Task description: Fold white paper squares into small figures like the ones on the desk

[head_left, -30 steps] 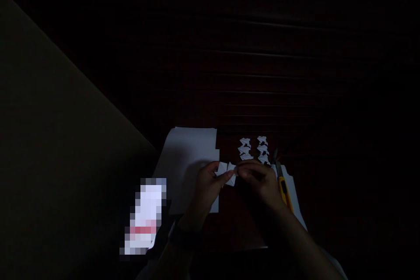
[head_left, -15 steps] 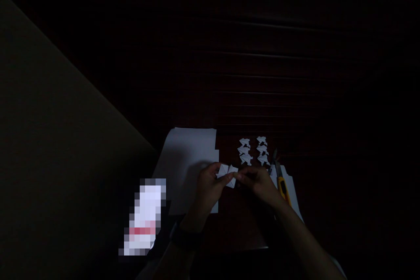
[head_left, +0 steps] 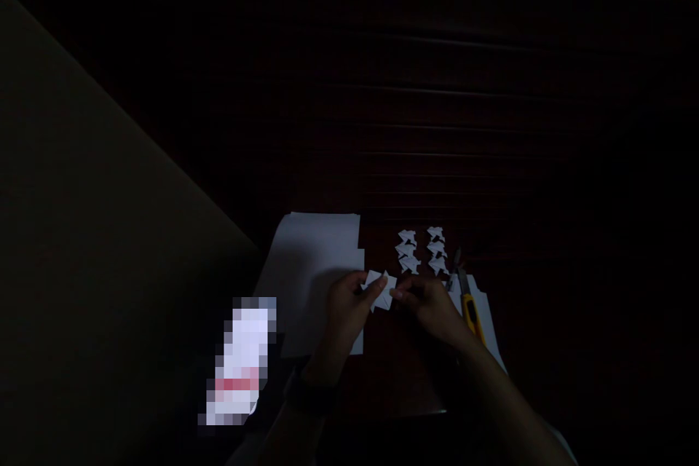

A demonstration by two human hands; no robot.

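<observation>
A small piece of folded white paper (head_left: 385, 298) is held between both hands over the dark table. My left hand (head_left: 348, 304) grips its left side, the thumb lying across the top face. At the right edge of the paper, my right hand (head_left: 431, 303) pinches with thumb and forefinger. Just beyond the hands lie several small folded paper figures in two columns, a left column (head_left: 407, 250) and a right column (head_left: 436, 249).
White paper sheets (head_left: 322, 237) lie left of the hands, partly under my left forearm. To the right, a yellow utility knife (head_left: 472, 319) rests on more white paper (head_left: 489, 320), beside a dark pen-like object (head_left: 456, 258). A bright pixelated patch (head_left: 245, 349) is at lower left.
My left thumb has moved up across the folded paper, and the paper has turned slightly with a flap now lying differently. The right hand stays at its right edge.
</observation>
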